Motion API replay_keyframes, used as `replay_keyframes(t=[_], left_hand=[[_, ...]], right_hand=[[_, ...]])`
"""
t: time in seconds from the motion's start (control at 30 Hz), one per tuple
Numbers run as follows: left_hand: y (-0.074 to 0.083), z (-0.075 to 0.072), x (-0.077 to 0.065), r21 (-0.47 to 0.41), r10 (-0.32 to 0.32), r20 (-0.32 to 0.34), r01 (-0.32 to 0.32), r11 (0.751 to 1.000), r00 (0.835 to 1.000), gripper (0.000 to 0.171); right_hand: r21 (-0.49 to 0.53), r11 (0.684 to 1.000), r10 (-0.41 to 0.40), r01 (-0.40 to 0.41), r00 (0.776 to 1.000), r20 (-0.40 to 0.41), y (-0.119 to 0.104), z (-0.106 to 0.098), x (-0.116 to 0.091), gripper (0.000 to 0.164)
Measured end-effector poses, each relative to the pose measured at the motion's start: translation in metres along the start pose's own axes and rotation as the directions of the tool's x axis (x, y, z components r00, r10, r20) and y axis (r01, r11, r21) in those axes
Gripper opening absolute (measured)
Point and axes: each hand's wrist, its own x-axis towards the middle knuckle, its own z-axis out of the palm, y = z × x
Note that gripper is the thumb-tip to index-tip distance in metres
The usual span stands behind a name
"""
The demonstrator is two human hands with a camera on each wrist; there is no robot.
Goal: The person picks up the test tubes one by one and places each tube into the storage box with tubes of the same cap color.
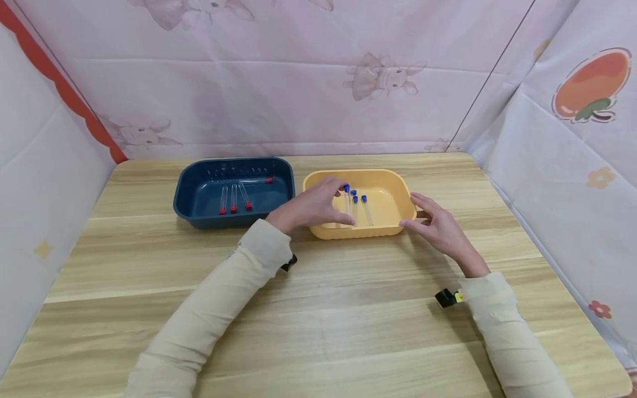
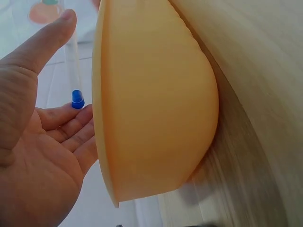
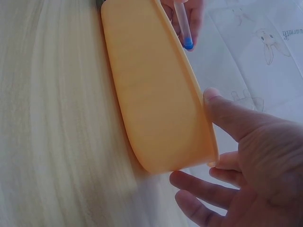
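Observation:
My left hand [image 1: 316,205] reaches over the left part of a yellow basin [image 1: 358,232]. Between its thumb and forefinger it pinches a clear test tube with a blue cap [image 2: 77,99], the cap at the forefinger and the other end towards the thumb. Inside the basin lie three more blue-capped test tubes [image 1: 368,212], partly overlapping. My right hand [image 1: 440,228] holds the basin's right end, thumb on the front rim [image 3: 208,101] and fingers round the end wall.
A dark blue basin [image 1: 234,222] stands to the left of the yellow one, holding several red-capped test tubes [image 1: 234,198]. Both sit towards the back of a wood-grain table [image 1: 338,309]. Printed cloth [image 1: 298,105] hangs behind and at both sides.

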Motion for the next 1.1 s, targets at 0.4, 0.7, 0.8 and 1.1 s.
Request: replay_keyframes(t=[0.4,0.7,0.8,1.1], left_hand=[[-0.003,0.005,0.01,0.067,-0.017,0.016,0.016,0.998,1.0,0.089],[-0.005,0.008,0.015,0.123,-0.07,0.039,0.065,0.99,0.997,0.093],[-0.005,0.008,0.017,0.131,-0.092,0.05,0.085,0.988,0.995,0.094],[-0.005,0.009,0.024,0.144,-0.135,0.076,0.123,0.982,0.988,0.093]], right_hand=[[-0.003,1.0,-0.005,0.005,1.0,0.002,0.0,0.0,0.0,0.07],[0.01,1.0,0.01,-0.01,1.0,0.004,-0.003,-0.001,-0.002,0.071],[0.009,1.0,0.01,-0.01,1.0,0.005,-0.003,-0.001,-0.002,0.07],[-0.007,1.0,0.001,-0.001,1.0,0.001,0.001,0.0,-0.001,0.07]])
